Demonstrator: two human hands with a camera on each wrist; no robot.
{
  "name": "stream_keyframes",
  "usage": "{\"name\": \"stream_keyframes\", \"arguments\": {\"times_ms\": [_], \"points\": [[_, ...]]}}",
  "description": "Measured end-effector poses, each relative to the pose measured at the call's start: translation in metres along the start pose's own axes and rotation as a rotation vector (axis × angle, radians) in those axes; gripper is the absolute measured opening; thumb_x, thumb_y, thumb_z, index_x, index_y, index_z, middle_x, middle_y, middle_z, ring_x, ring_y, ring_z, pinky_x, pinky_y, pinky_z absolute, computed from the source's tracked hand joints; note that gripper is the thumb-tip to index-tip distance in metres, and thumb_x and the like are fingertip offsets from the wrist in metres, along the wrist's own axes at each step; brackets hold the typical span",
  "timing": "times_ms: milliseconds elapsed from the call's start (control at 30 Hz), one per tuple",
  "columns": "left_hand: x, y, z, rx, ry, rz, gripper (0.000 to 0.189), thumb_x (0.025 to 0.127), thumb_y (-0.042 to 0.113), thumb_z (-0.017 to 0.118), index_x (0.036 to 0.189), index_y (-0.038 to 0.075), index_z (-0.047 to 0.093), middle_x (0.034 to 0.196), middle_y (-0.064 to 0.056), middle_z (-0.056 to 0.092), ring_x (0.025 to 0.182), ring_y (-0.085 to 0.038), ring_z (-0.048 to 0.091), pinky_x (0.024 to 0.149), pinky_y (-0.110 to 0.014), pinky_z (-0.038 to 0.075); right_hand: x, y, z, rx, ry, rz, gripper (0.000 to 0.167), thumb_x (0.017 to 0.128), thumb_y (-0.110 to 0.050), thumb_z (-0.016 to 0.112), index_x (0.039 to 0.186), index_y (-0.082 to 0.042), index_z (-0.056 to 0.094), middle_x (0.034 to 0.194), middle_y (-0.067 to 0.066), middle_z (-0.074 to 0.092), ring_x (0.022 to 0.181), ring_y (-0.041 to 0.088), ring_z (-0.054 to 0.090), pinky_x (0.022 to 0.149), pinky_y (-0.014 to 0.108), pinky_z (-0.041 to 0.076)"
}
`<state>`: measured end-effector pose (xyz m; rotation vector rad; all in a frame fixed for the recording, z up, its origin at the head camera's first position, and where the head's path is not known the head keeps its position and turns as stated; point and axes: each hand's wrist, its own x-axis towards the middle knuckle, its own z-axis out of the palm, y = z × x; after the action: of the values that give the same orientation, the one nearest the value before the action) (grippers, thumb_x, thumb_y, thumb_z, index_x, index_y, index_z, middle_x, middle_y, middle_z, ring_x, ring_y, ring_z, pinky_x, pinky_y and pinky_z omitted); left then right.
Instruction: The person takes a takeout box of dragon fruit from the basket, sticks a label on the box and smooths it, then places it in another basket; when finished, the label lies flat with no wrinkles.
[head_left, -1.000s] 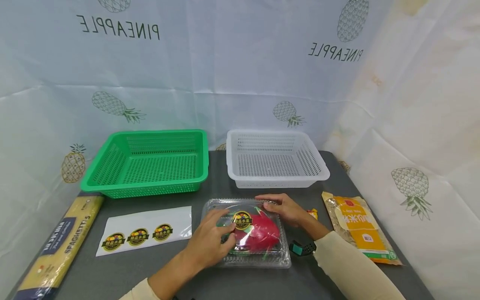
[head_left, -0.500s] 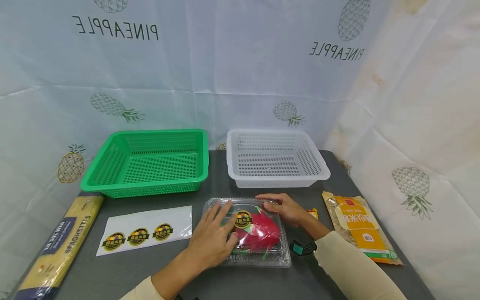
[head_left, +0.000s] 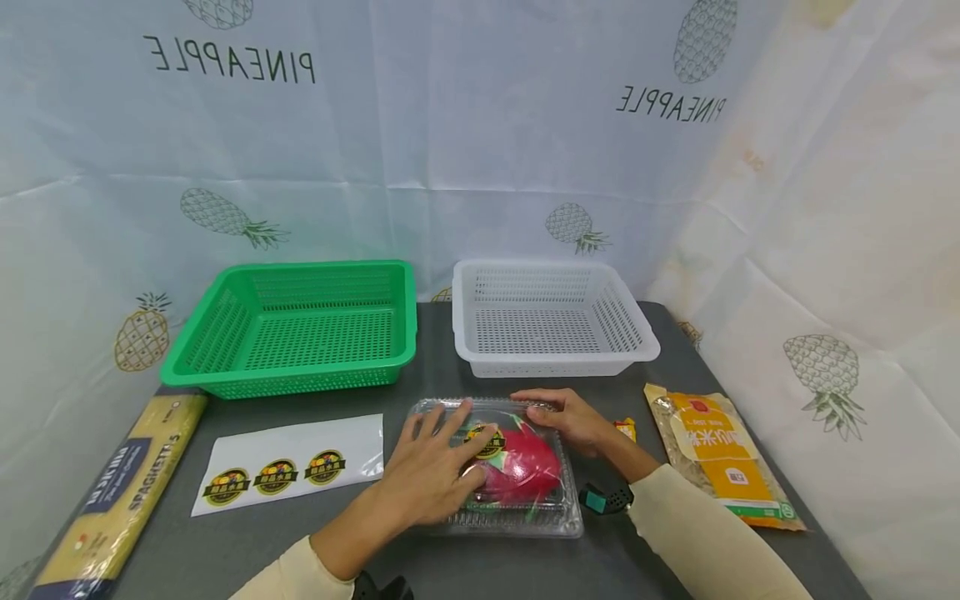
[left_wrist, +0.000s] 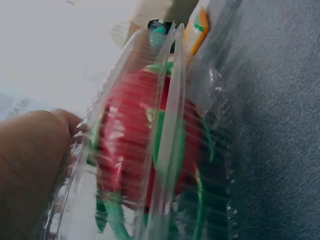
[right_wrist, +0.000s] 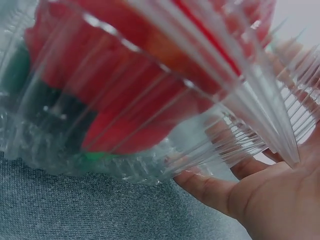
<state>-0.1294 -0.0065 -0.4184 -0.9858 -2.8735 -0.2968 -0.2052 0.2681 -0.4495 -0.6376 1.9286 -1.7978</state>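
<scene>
A clear plastic clamshell box (head_left: 517,523) lies closed on the dark table, with a red dragon fruit (head_left: 531,468) with green tips inside. On its lid is a round black and gold sticker (head_left: 492,447), partly hidden by fingers. My left hand (head_left: 427,479) rests over the lid's left side with fingers spread, the index finger lying across the sticker. With my right hand (head_left: 576,423) I hold the box's far right corner. The right wrist view shows those fingers (right_wrist: 210,192) round the ribbed edge, some seen through the plastic.
Left of the box lies a white sheet (head_left: 352,437) with 3 similar stickers, then a spaghetti packet (head_left: 123,492). Behind stand a green basket (head_left: 300,379) and a white basket (head_left: 555,364). To the right are a grain bag (head_left: 720,454) and a small yellow packet (head_left: 626,428).
My left hand has spread its fingers flatter on the lid, and its index finger has slid right across the sticker. The right hand and the box stay almost in place.
</scene>
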Motion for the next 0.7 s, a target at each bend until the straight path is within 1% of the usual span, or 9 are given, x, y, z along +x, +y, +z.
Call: {"name": "stream_keyframes", "arguments": {"times_ms": [167, 267, 400, 500, 600, 700], "points": [[0.002, -0.003, -0.002, 0.006, -0.040, 0.062, 0.048, 0.101, 0.053, 0.032, 0.148, 0.044, 0.036, 0.158, -0.008, 0.020, 0.132, -0.047, 0.027, 0.100, -0.067, 0.018, 0.001, -0.001, 0.001, -0.026, 0.008, 0.007, 0.048, 0.097, -0.018, 0.059, 0.137, 0.007, 0.049, 0.131, 0.030, 0.049, 0.108, 0.034, 0.058, 0.083, 0.050, 0.051], [0.004, -0.005, -0.003, 0.006, -0.057, 0.103, 0.046, 0.102, 0.051, 0.031, 0.147, 0.047, 0.035, 0.158, -0.007, 0.019, 0.132, -0.047, 0.027, 0.099, -0.068, 0.018, 0.001, -0.002, 0.002, -0.028, 0.002, 0.012, 0.047, 0.097, -0.016, 0.059, 0.137, 0.007, 0.048, 0.132, 0.029, 0.049, 0.109, 0.035, 0.058, 0.083, 0.051, 0.051], [0.003, -0.009, -0.003, 0.000, -0.065, 0.159, 0.045, 0.102, 0.052, 0.029, 0.147, 0.049, 0.034, 0.158, -0.006, 0.019, 0.133, -0.045, 0.024, 0.099, -0.068, 0.018, 0.000, -0.001, 0.001, -0.021, -0.005, 0.015, 0.046, 0.098, -0.014, 0.057, 0.137, 0.007, 0.048, 0.130, 0.027, 0.052, 0.109, 0.035, 0.059, 0.082, 0.051, 0.051], [0.001, -0.012, -0.004, -0.019, -0.075, 0.191, 0.045, 0.102, 0.053, 0.028, 0.146, 0.050, 0.034, 0.159, -0.004, 0.016, 0.135, -0.044, 0.021, 0.101, -0.068, 0.015, -0.001, -0.001, 0.001, -0.016, -0.007, 0.016, 0.046, 0.098, -0.014, 0.057, 0.137, 0.007, 0.048, 0.128, 0.024, 0.054, 0.108, 0.036, 0.059, 0.081, 0.051, 0.051], [-0.002, -0.015, -0.004, -0.054, -0.063, 0.212, 0.044, 0.102, 0.053, 0.031, 0.145, 0.049, 0.037, 0.159, -0.004, 0.016, 0.137, -0.042, 0.019, 0.101, -0.067, 0.013, -0.001, -0.002, 0.001, -0.012, -0.007, 0.021, 0.046, 0.098, -0.015, 0.057, 0.138, 0.006, 0.048, 0.128, 0.023, 0.055, 0.107, 0.037, 0.060, 0.081, 0.051, 0.051], [-0.004, -0.017, -0.003, -0.101, -0.017, 0.229, 0.042, 0.101, 0.051, 0.036, 0.143, 0.046, 0.044, 0.159, -0.004, 0.018, 0.136, -0.040, 0.021, 0.101, -0.067, 0.014, -0.001, -0.001, 0.002, -0.007, -0.004, 0.033, 0.046, 0.098, -0.016, 0.057, 0.138, 0.005, 0.049, 0.128, 0.023, 0.055, 0.107, 0.037, 0.060, 0.081, 0.052, 0.051]]}}
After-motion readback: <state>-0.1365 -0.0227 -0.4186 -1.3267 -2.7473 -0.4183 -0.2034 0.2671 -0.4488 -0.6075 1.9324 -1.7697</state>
